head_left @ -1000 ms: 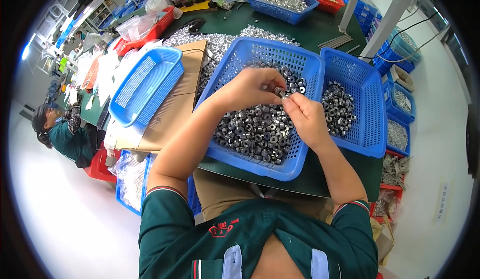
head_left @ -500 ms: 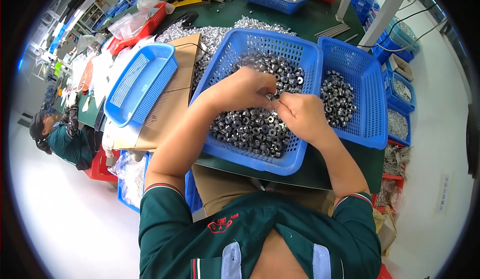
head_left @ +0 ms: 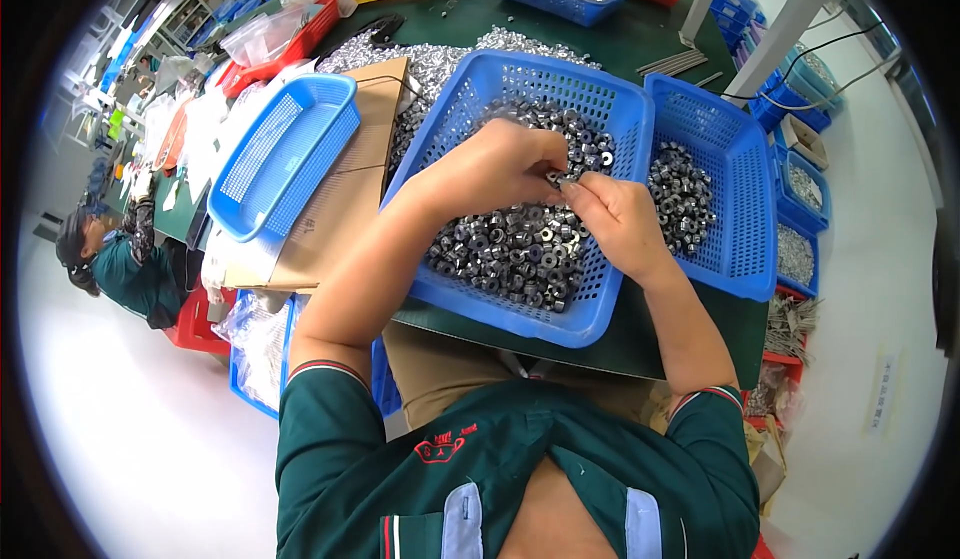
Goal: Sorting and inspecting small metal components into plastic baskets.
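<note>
Above the middle blue basket [head_left: 500, 324], my left hand [head_left: 505, 167] and my right hand [head_left: 622, 221] meet with fingertips pinched together. Between them is a small shiny metal piece [head_left: 566, 182], mostly covered by the fingers, so its exact shape cannot be made out. Under the hands, the basket holds a heap of small dark metal rings [head_left: 520, 259] with centre holes. A second blue basket [head_left: 745, 249] touches its right side and contains a smaller pile of similar rings [head_left: 680, 199].
An empty light-blue basket [head_left: 270, 199] rests on cardboard [head_left: 340, 199] at left. Behind lie loose silvery parts [head_left: 440, 64], another filled blue basket [head_left: 560, 4] and thin rods [head_left: 672, 62]. A white post [head_left: 775, 34] rises at right. A co-worker [head_left: 125, 269] sits far left.
Both hands stay together over the basket and appear slightly farther right. My left fingers have shifted around the small piece. The whole view has tilted slightly.
</note>
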`<state>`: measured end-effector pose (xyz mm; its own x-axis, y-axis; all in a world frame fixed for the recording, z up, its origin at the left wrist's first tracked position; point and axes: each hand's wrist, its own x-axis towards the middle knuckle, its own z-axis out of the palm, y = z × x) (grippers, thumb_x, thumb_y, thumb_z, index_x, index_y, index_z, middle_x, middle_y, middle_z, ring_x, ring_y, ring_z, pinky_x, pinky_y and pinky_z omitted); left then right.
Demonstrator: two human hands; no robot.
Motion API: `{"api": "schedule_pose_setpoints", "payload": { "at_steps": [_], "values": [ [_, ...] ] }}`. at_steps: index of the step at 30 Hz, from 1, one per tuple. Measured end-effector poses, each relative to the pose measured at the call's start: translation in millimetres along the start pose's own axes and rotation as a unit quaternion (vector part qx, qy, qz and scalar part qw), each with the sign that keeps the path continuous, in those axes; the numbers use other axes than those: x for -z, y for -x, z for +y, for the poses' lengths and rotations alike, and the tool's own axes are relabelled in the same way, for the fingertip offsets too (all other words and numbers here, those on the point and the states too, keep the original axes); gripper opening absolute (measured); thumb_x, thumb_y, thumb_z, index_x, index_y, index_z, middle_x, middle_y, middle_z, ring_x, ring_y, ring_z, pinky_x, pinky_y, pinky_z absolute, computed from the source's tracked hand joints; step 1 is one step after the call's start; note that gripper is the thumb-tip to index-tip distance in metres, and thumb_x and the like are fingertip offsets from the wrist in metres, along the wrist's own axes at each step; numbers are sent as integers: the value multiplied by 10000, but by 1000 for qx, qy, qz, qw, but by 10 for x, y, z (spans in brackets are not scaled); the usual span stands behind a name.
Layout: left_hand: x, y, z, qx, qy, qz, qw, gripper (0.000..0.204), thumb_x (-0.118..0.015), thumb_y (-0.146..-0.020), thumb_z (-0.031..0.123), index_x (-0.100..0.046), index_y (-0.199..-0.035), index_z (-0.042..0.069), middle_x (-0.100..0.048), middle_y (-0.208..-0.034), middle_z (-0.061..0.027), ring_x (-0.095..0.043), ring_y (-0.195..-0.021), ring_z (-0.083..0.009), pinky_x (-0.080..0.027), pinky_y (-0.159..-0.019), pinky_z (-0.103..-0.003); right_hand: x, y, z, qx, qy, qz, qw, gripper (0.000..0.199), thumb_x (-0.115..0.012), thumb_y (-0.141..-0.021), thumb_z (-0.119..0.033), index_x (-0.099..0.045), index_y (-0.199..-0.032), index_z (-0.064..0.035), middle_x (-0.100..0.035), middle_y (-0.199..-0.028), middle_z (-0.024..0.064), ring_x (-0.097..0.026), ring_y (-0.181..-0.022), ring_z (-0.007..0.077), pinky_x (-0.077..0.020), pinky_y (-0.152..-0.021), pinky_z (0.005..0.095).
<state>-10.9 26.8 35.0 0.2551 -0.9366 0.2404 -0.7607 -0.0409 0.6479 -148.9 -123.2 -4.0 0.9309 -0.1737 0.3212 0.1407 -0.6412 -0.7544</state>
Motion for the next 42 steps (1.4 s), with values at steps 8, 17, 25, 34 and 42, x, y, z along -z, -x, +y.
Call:
{"api": "schedule_pose_setpoints", "payload": {
  "at_steps": [8,17,25,34,42],
  "values": [
    [-106,-50,-15,-180,-133,118,967,260,-767,-692,51,-608,-895,23,-613,-771,-121,-615,-715,-269,-500,-646,-343,63,-10,24,-124,-184,-24,975,321,-540,-961,-230,-602,-734,-12,-502,-561,-8,-460,-527,77,-348,-490,263],
    [23,-122,-400,186,604,43,774,116,-622,-873,76,-527,-937,62,-623,-804,-48,-422,-529,-57,-306,-450,-204,-28,5,19,-95,-241,58,964,362,-521,-992,-267,-519,-711,-40,-464,-574,-22,-423,-536,53,-348,-509,223],
    [-204,-152,-545,147,-119,-49,981,203,-674,-729,162,-718,-926,136,-698,-908,-110,-662,-868,-288,-517,-762,-388,-16,18,50,-86,-237,38,967,350,-526,-988,-275,-529,-728,-40,-481,-593,-19,-439,-542,53,-359,-513,219],
    [-345,-139,-558,75,-268,-75,958,126,-611,-798,164,-657,-873,74,-663,-854,-128,-642,-870,-336,-500,-769,-438,-41,-3,63,-81,-215,40,972,352,-542,-978,-281,-539,-724,-37,-493,-576,-17,-438,-529,50,-351,-486,227],
    [-223,-203,-582,162,56,41,984,245,-602,-871,229,-641,-912,-9,-670,-824,-164,-649,-801,-268,-494,-739,-370,-75,21,101,-68,-185,57,979,346,-550,-970,-277,-543,-724,-34,-482,-552,-5,-431,-524,58,-353,-482,254]
  ]
}}
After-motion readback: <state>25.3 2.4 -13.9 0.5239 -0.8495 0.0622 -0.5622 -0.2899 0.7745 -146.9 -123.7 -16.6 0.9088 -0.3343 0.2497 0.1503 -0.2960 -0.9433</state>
